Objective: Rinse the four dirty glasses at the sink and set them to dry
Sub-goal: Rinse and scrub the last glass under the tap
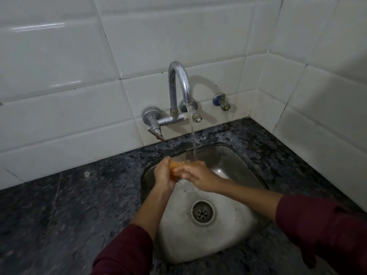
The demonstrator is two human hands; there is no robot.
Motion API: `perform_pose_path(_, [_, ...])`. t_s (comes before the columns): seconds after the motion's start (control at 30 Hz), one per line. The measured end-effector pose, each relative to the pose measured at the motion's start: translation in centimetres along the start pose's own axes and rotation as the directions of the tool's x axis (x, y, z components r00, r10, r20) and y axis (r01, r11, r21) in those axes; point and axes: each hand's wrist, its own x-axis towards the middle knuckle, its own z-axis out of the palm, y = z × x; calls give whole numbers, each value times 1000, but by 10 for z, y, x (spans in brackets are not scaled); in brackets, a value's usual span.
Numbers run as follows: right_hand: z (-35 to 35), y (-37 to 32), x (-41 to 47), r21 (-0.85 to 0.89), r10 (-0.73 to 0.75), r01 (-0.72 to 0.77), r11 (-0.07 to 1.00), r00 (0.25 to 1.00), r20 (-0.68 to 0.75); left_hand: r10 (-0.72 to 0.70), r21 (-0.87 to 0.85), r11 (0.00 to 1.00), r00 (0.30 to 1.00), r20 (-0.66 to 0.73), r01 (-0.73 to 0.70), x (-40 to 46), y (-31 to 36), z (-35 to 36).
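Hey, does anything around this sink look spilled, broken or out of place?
Nothing is spilled or broken. Both hands, left and right, hold an orange-tinted glass under the tap's stream. The sink basin shows dark specks near the drain.

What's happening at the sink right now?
A person is holding a glass with both hands under the stream of water from the faucet. The left hand grips it from one side, the right hand from the other, above the steel sink. No other glasses are in view.
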Motion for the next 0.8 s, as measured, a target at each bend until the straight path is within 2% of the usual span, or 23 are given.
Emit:
perform_pose_path(0.03, [-5,5,-3,-147,0,10,989,997,71,-77,23,997,997,14,76,4,1,-2])
perform_pose_path(0.07, [-6,10,-4,-185,-11,29,982,995,97,-127,43,991,991,35,126,5,1,-4])
perform_pose_path(0.1, [-6,11,-3,-130,-17,25,991,998,64,-145,38,989,987,77,142,4,0,-4])
perform_pose_path(0.13, [-7,6,-1,7,23,-23,1000,1000,-7,-115,12,993,986,123,115,1,-2,-3])
perform_pose_path(0.17, [-10,-1,0,222,135,-119,968,989,-60,-36,-18,999,986,160,39,-2,-5,-1])
perform_pose_path(0.2, [-12,-8,4,461,256,-202,864,965,-57,72,-24,997,983,170,-69,-5,-8,1])
perform_pose_path(0.23, [-13,-11,8,610,352,-273,744,936,-9,171,-12,985,973,156,-171,-7,-11,3])
perform_pose_path(0.27, [-13,-13,9,661,387,-311,683,921,33,231,19,972,966,115,-234,-9,-13,4])
perform_pose_path(0.3, [-11,-12,7,619,353,-290,730,935,23,226,37,973,972,61,-228,-10,-13,7])
perform_pose_path(0.33, [-9,-9,4,489,267,-224,843,964,-19,172,49,984,985,21,-173,-10,-11,8])
perform_pose_path(0.37, [-8,-7,-1,277,152,-140,951,988,-21,100,51,994,995,12,-101,-10,-9,8])
perform_pose_path(0.4, [-6,1,-4,68,54,-55,996,998,17,25,64,998,999,22,-26,-8,-6,8])
perform_pose_path(0.43, [-6,9,-8,-81,11,-5,997,997,79,-37,75,997,998,40,34,-7,-3,8])
perform_pose_path(0.47, [-6,16,-9,-157,-1,19,987,993,115,-93,81,993,994,52,89,-9,-1,6])
perform_pose_path(0.5, [-7,17,-8,-152,10,8,988,993,117,-130,80,989,988,78,124,-13,-1,5])
perform_pose_path(0.53, [-8,14,-5,-53,38,-34,998,996,80,-127,68,990,986,110,120,-16,-1,4])
perform_pose_path(0.57, [-11,7,-1,140,133,-136,981,991,33,-73,42,997,986,153,67,-18,-4,4])
perform_pose_path(0.6, [-12,2,3,373,238,-229,899,971,22,11,33,999,984,179,-17,-18,-9,2])
perform_pose_path(0.63, [-13,-3,7,522,310,-285,804,950,41,92,38,994,978,189,-100,-20,-12,3])
perform_pose_path(0.67, [-12,-6,9,577,327,-292,763,944,46,151,67,984,974,171,-164,-20,-15,2])
perform_pose_path(0.7, [-9,-7,8,514,303,-276,812,952,32,161,94,980,978,129,-173,-20,-17,2])
perform_pose_path(0.77, [-2,0,1,180,105,-104,978,994,4,91,126,987,995,40,-95,-16,-17,0])
perform_pose_path(0.8, [-2,7,-4,15,33,-34,999,998,56,35,140,989,999,25,-38,-14,-16,-3])
